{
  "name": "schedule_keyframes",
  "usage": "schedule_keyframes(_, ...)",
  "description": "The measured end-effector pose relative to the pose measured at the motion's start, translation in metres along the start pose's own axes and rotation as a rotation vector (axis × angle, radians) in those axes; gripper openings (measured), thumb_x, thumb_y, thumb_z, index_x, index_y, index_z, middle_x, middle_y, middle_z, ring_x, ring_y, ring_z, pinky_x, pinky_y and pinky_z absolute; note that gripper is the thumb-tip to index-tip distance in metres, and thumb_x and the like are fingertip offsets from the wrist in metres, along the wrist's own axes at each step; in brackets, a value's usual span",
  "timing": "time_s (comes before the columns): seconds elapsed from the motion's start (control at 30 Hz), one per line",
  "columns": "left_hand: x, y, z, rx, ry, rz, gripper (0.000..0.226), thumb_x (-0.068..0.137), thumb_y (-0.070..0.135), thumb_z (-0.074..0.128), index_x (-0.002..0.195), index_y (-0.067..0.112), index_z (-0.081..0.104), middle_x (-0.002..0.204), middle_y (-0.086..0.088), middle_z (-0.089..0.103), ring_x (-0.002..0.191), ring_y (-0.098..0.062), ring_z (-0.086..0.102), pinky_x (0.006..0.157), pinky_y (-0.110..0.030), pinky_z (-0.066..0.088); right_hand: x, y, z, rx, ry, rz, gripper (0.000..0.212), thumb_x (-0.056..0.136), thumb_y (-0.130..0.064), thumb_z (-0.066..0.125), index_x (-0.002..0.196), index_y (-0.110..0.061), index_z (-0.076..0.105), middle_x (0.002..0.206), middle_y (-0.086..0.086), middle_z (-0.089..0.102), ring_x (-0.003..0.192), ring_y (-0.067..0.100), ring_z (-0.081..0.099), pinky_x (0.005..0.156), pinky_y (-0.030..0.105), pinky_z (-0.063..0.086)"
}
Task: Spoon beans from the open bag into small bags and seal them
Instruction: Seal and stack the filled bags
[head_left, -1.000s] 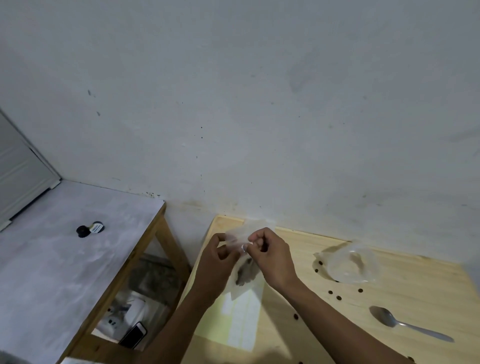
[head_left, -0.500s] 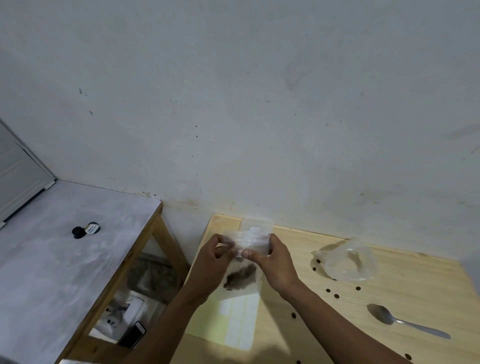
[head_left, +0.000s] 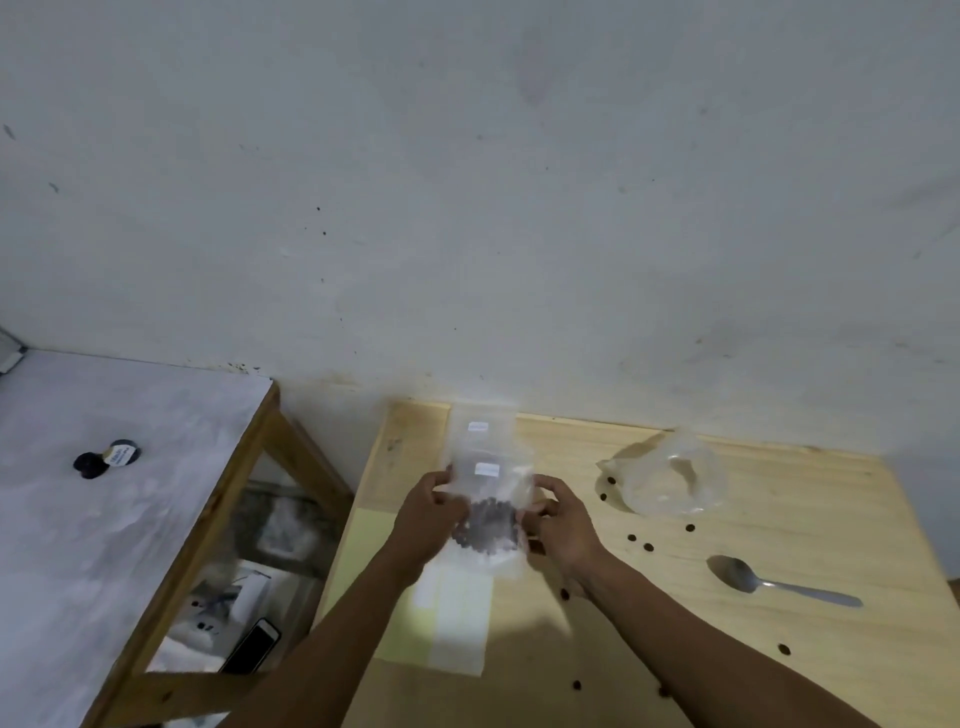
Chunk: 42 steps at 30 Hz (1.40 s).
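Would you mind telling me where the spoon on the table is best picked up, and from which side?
Probably by the handle: the spoon lies flat on the wooden table with its bowl toward the hands and its slim handle pointing right. Come from above at mid-handle, pinching across its narrow width; the right hand is nearer.
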<state>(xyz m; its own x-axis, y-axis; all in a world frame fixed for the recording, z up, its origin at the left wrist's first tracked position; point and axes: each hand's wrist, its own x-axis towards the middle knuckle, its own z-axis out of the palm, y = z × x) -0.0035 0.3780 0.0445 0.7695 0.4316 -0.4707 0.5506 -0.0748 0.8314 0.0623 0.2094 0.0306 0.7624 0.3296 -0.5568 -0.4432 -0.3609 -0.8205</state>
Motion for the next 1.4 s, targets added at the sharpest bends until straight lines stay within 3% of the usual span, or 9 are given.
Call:
schedule_keyframes(0.1, 0.013, -0.003, 0.003, 0.088, -0.019, 0.023, 0.048, 0.087, 0.016, 0.068, 0.132, 0.017, 0.050, 0.084, -0.001, 0.065, 0.069, -0.009, 0.062, 0.054, -0.011, 0.042, 0.019, -0.003, -0.001, -0.092, 0.084, -0.048, 0.053, 0.089, -0.002, 0.060, 0.135, -0.021, 0.046, 0.095, 0.013, 0.062, 0.081, 0.031, 0.064, 0.077, 0.045, 0.058)
schedule_keyframes(0.27, 0.042, 0.005, 0.004, 0.307, 0.114, 0.090, 0.059, 0.085, 0.025, 0.072, 0.138, 0.018, 0.046, 0.092, 0.000, 0.056, 0.080, -0.011, 0.054, 0.062, -0.014, 0.040, 0.047, -0.018, 0.008, -0.155, 0.032, -0.113, 0.061, 0.090, 0.003, 0.058, 0.143, -0.020, 0.040, 0.076, 0.004, 0.059, 0.064, 0.016, 0.056, 0.056, 0.024, 0.047)
schedule_keyframes(0.43, 0.074, -0.001, 0.003, 0.451, 0.177, 0.012, 0.065, 0.082, 0.038, 0.073, 0.139, 0.022, 0.047, 0.116, -0.009, 0.059, 0.107, -0.027, 0.055, 0.100, -0.041, 0.041, 0.074, -0.028, 0.021, -0.326, 0.007, -0.143, 0.066, 0.080, 0.003, 0.068, 0.136, -0.015, 0.037, 0.089, 0.003, 0.051, 0.073, 0.012, 0.051, 0.053, 0.011, 0.044)
schedule_keyframes(0.63, 0.095, -0.015, 0.010, 0.431, 0.109, -0.047, 0.071, 0.080, 0.044, 0.072, 0.141, 0.025, 0.042, 0.128, -0.010, 0.058, 0.114, -0.029, 0.055, 0.102, -0.045, 0.042, 0.086, -0.027, 0.023, -0.408, -0.015, -0.101, 0.076, 0.082, -0.010, 0.068, 0.144, -0.021, 0.026, 0.120, 0.013, 0.035, 0.111, 0.031, 0.046, 0.097, 0.037, 0.050)
schedule_keyframes(0.9, 0.101, -0.027, 0.011, 0.371, 0.100, -0.075, 0.077, 0.078, 0.046, 0.072, 0.144, 0.024, 0.038, 0.138, -0.011, 0.050, 0.122, -0.031, 0.050, 0.104, -0.048, 0.042, 0.094, -0.019, 0.022, -0.384, -0.041, -0.049, 0.077, 0.088, -0.008, 0.065, 0.150, -0.018, 0.021, 0.119, 0.008, 0.029, 0.101, 0.022, 0.044, 0.088, 0.020, 0.041)
schedule_keyframes(1.03, 0.099, -0.024, 0.011, 0.380, 0.120, -0.051, 0.085, 0.076, 0.059, 0.062, 0.145, 0.016, 0.035, 0.134, -0.016, 0.053, 0.116, -0.034, 0.053, 0.100, -0.050, 0.045, 0.083, -0.029, 0.019, -0.394, -0.035, -0.091, 0.068, 0.078, -0.027, 0.072, 0.136, -0.027, 0.036, 0.115, 0.012, 0.046, 0.102, 0.031, 0.054, 0.089, 0.036, 0.054)
schedule_keyframes(1.13, 0.080, -0.015, 0.015, 0.440, 0.294, 0.083, 0.073, 0.088, 0.048, 0.060, 0.148, 0.014, 0.034, 0.143, -0.018, 0.046, 0.128, -0.036, 0.045, 0.108, -0.047, 0.037, 0.070, -0.026, 0.003, -0.375, -0.015, -0.152, 0.054, 0.083, -0.028, 0.072, 0.128, -0.030, 0.042, 0.093, 0.002, 0.058, 0.081, 0.018, 0.060, 0.067, 0.027, 0.056)
schedule_keyframes(1.2, 0.057, -0.008, 0.022, 0.424, 0.370, 0.298, 0.059, 0.093, 0.031, 0.060, 0.146, 0.015, 0.037, 0.144, -0.012, 0.045, 0.132, -0.029, 0.041, 0.108, -0.039, 0.032, 0.057, -0.017, -0.012, -0.423, -0.003, -0.185, 0.050, 0.092, -0.024, 0.065, 0.137, -0.017, 0.046, 0.091, -0.004, 0.053, 0.081, 0.013, 0.055, 0.070, 0.021, 0.048)
schedule_keyframes(1.4, -0.004, -0.044, 0.050, 0.665, 0.129, 0.727, 0.050, 0.096, 0.027, 0.052, 0.144, 0.019, 0.041, 0.149, 0.001, 0.041, 0.142, -0.015, 0.031, 0.115, -0.033, 0.031, -0.007, 0.040, -0.046, -0.800, -0.106, -0.205, 0.033, 0.092, -0.026, 0.061, 0.122, -0.013, 0.059, 0.107, 0.001, 0.046, 0.102, 0.022, 0.055, 0.081, 0.018, 0.035)
